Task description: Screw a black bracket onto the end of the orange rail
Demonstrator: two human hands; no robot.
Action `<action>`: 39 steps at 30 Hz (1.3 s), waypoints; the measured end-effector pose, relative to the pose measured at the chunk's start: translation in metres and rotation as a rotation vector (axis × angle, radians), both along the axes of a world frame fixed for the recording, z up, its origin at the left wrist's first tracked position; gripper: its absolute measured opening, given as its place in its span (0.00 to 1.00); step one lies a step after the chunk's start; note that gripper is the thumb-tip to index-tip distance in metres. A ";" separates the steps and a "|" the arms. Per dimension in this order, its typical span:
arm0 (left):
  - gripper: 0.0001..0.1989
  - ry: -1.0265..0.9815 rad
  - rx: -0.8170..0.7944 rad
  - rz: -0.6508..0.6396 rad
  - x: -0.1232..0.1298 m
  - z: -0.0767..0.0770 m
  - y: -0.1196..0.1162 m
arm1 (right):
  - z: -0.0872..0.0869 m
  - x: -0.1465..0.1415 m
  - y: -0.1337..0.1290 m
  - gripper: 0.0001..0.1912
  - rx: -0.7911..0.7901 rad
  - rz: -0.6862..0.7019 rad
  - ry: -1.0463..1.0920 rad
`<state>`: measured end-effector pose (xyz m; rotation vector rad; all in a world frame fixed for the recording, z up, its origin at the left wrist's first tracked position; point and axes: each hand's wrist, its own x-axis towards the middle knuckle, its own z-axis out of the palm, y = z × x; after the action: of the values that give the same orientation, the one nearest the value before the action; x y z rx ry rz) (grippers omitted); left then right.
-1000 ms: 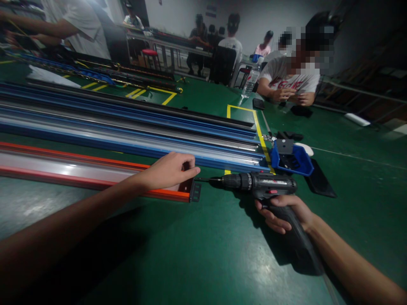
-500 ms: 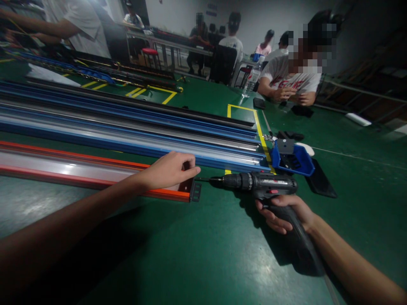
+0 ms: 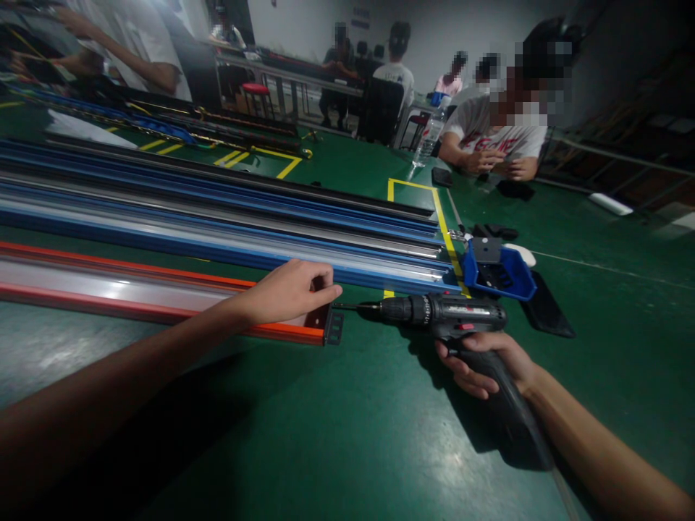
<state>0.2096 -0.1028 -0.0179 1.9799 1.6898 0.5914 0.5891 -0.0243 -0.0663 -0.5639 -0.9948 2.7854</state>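
My right hand (image 3: 496,365) is wrapped around the handle of a black cordless drill (image 3: 461,312), which lies level over the table. Its long thin bit (image 3: 355,307) points left and meets a black end plate (image 3: 334,329) at the end of an orange-edged metal profile (image 3: 119,288). Over that same end lies my left hand (image 3: 293,291), its fingers curled down and gripping the profile. The far fingertips are hidden behind the hand and the profile's wall. A cable or cord runs down from the drill's base.
Several blue and black profiles (image 3: 233,231) lie parallel just beyond. To the right are a blue tray (image 3: 499,271) with black parts and a dark phone-like slab (image 3: 548,307). A water bottle (image 3: 428,141) stands farther back. Across the table sits a person (image 3: 499,137) in a white shirt.
My hands, the drill and the orange-edged profile stay in place. At the upper left, another person's arm has moved up.
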 end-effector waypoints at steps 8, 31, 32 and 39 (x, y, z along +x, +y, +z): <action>0.16 0.010 -0.001 0.003 0.000 0.001 0.000 | 0.000 0.000 0.000 0.17 0.009 0.008 -0.001; 0.17 0.010 0.003 -0.005 -0.001 0.000 0.000 | 0.005 -0.001 -0.001 0.17 -0.006 -0.014 -0.064; 0.17 0.012 0.001 -0.004 -0.001 0.000 0.000 | 0.005 -0.001 -0.001 0.16 -0.005 -0.014 -0.064; 0.16 0.017 0.003 0.000 0.000 0.000 -0.001 | 0.004 -0.001 0.000 0.16 -0.003 -0.005 -0.054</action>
<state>0.2096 -0.1036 -0.0179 1.9931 1.6995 0.5793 0.5878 -0.0247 -0.0621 -0.6447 -0.9982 2.7823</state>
